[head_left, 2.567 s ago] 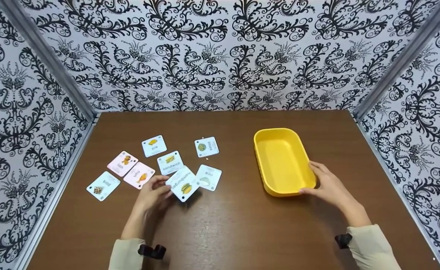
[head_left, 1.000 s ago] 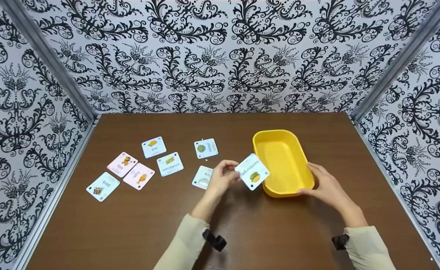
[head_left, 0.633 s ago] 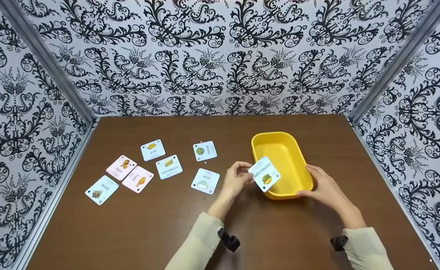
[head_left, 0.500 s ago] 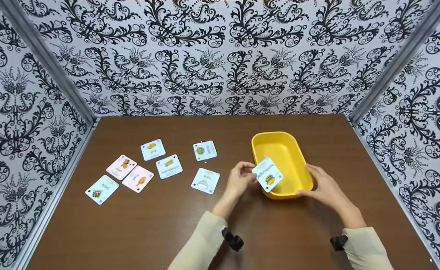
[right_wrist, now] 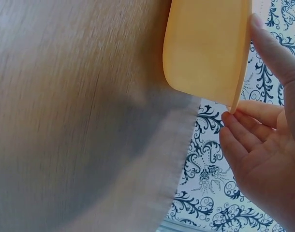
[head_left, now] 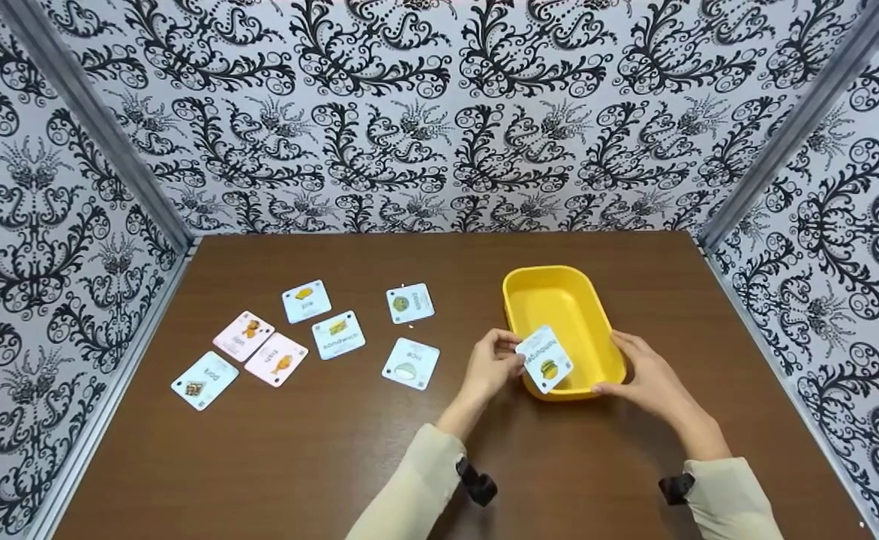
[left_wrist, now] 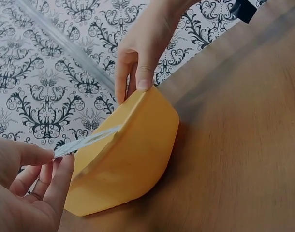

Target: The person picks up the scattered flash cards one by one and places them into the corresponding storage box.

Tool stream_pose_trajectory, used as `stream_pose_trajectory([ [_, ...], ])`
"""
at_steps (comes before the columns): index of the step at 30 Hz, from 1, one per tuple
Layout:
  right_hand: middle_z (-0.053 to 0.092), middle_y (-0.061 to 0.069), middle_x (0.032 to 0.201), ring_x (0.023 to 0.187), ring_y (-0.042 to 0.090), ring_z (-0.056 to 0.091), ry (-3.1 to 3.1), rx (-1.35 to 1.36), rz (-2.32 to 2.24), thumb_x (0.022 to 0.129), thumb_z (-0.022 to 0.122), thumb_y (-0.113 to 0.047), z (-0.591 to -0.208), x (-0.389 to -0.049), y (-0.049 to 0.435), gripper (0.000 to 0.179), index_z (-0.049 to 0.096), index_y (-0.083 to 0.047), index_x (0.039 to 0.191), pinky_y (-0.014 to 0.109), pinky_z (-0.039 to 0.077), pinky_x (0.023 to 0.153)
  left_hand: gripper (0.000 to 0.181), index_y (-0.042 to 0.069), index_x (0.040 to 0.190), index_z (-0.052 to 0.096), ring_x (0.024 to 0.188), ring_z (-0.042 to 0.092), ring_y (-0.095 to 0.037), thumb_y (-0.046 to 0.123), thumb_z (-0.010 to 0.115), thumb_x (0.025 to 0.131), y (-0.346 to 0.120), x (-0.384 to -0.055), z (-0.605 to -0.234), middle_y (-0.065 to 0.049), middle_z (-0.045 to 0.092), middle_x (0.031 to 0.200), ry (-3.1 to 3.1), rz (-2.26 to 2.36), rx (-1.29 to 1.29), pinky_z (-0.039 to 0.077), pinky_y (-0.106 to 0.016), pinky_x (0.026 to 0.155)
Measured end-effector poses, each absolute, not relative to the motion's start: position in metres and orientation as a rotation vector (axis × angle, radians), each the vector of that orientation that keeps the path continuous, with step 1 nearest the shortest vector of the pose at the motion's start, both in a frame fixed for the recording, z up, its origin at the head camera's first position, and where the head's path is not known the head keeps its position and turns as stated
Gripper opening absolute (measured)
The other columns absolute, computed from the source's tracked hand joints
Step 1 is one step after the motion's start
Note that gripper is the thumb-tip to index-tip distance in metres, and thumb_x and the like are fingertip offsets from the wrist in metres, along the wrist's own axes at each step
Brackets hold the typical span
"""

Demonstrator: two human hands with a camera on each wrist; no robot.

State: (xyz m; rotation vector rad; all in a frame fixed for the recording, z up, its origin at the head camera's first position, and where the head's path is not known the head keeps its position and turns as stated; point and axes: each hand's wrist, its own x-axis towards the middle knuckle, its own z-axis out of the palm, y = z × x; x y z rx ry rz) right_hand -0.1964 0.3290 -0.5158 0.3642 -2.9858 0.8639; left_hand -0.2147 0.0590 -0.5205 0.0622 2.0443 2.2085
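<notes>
My left hand (head_left: 490,366) pinches a white hamburger picture card (head_left: 544,359) by its left edge, between thumb and fingers. Held over the near left rim of a yellow plastic tray (head_left: 563,300), the card overlaps that rim in the head view. Seen edge-on in the left wrist view, the same card (left_wrist: 89,140) slants over the tray wall (left_wrist: 133,154). My right hand (head_left: 653,375) grips the tray's near right corner, thumb at the near rim and fingers along the right side. In the right wrist view the fingertips (right_wrist: 229,117) meet the rim.
On the brown table (head_left: 297,450), left of the tray, lie cards for rice (head_left: 411,364), sandwich (head_left: 339,335), pie (head_left: 307,301), lion (head_left: 244,336), fish (head_left: 277,359) and pork (head_left: 205,380), plus one more card (head_left: 410,303). Patterned walls (head_left: 439,135) enclose the back and sides.
My left hand has carried the hamburger card from among the cards on the left rightward to the tray, drifting slightly right and nearer lately. The right hand stays on the tray.
</notes>
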Motion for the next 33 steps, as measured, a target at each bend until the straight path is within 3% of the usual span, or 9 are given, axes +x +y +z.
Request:
stream_pose_trajectory([
  [7, 0.040, 0.030, 0.150, 0.136, 0.048, 0.042, -2.988, 0.358, 0.874, 0.076, 0.086, -0.037, -0.516, -0.196, 0.330, 0.096, 0.040, 0.011, 0.145, 0.063, 0.036, 0.113, 0.024, -0.014, 0.108, 0.058, 0.081, 0.064, -0.022, -0.015, 0.062, 0.084, 0.054, -0.201, -0.491, -0.026, 0.063, 0.100, 2.077, 2.164, 0.094, 0.064, -0.034, 0.070],
  [10, 0.040, 0.029, 0.151, 0.136, 0.048, 0.042, -2.986, 0.353, 0.881, 0.076, 0.086, -0.037, -0.515, -0.196, 0.330, 0.096, 0.040, 0.010, 0.145, 0.063, 0.036, 0.113, 0.024, -0.012, 0.107, 0.059, 0.080, 0.065, -0.019, -0.014, 0.063, 0.084, 0.056, -0.206, -0.496, -0.025, 0.064, 0.099, 2.072, 2.183, 0.095, 0.064, -0.033, 0.069],
  [16, 0.040, 0.028, 0.151, 0.136, 0.048, 0.042, -2.992, 0.346, 0.878, 0.077, 0.085, -0.039, -0.516, -0.196, 0.330, 0.096, 0.040, 0.010, 0.146, 0.063, 0.036, 0.113, 0.020, -0.004, 0.103, 0.061, 0.075, 0.064, -0.012, -0.012, 0.063, 0.084, 0.061, -0.218, -0.517, -0.010, 0.064, 0.091, 2.086, 2.191, 0.120, 0.063, -0.031, 0.068],
  [28, 0.041, 0.027, 0.150, 0.135, 0.048, 0.042, -2.973, 0.362, 0.873, 0.075, 0.086, -0.040, -0.519, -0.196, 0.329, 0.097, 0.042, 0.009, 0.145, 0.063, 0.035, 0.113, 0.018, -0.003, 0.106, 0.064, 0.079, 0.064, -0.011, -0.006, 0.064, 0.087, 0.061, -0.217, -0.519, -0.016, 0.067, 0.099, 2.232, 2.029, 0.116, 0.061, -0.023, 0.066],
  [33, 0.039, 0.027, 0.152, 0.137, 0.049, 0.040, -2.988, 0.337, 0.897, 0.076, 0.086, -0.036, -0.518, -0.196, 0.330, 0.095, 0.040, 0.009, 0.146, 0.064, 0.033, 0.114, 0.018, -0.002, 0.104, 0.065, 0.081, 0.065, -0.012, -0.008, 0.066, 0.087, 0.057, -0.216, -0.519, -0.012, 0.067, 0.097, 2.232, 2.044, 0.103, 0.063, -0.029, 0.070],
])
